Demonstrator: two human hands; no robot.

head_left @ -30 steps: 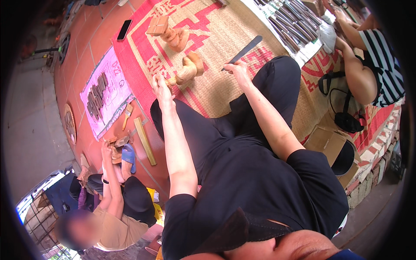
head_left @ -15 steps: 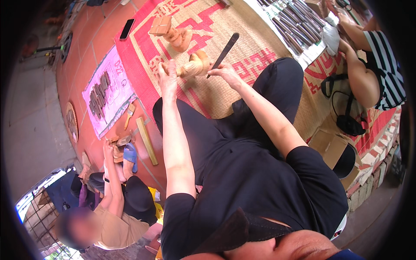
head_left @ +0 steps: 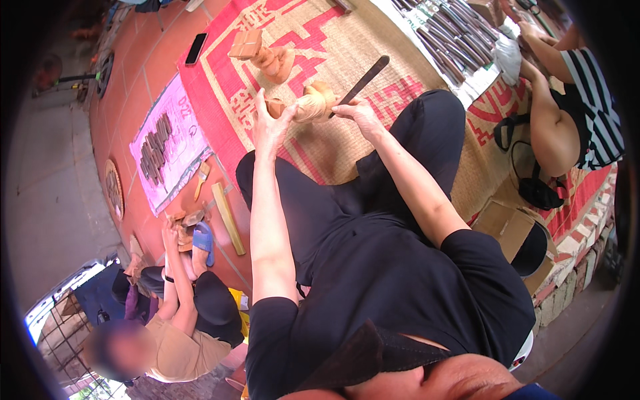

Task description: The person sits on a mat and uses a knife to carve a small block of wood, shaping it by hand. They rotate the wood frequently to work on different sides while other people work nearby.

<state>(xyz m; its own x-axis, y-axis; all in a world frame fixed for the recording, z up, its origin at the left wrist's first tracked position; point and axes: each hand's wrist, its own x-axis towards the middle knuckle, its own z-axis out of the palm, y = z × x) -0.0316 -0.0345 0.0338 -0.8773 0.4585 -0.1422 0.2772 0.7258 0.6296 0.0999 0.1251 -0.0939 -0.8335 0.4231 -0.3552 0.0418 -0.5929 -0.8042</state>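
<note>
My left hand (head_left: pixel 269 130) is closed round one end of a carved, pale wooden figure (head_left: pixel 316 103), held above the mat between my knees. My right hand (head_left: pixel 362 117) grips a long, dark, flat file-like tool (head_left: pixel 363 81). The tool slants up and away to the right, its rounded end pointing far. Its lower end is by my right fingers, close to the carving's right side; whether it touches the wood I cannot tell. Just beyond stands another wooden carving (head_left: pixel 270 59) with a square block at its top, resting on the mat.
A red-and-straw woven mat (head_left: pixel 393 60) lies under me. Many dark-handled tools (head_left: pixel 460 40) lie on white sheeting at far right, near a person in striped clothing (head_left: pixel 597 110). At left are a phone (head_left: pixel 195 49), tools on a pink sheet (head_left: pixel 177 100), a brush (head_left: pixel 201 180) and another seated person (head_left: pixel 190 337).
The carving has turned in my left hand and shifted slightly right, with the hand's grip changed. My right hand and the dark tool have moved a little to the right.
</note>
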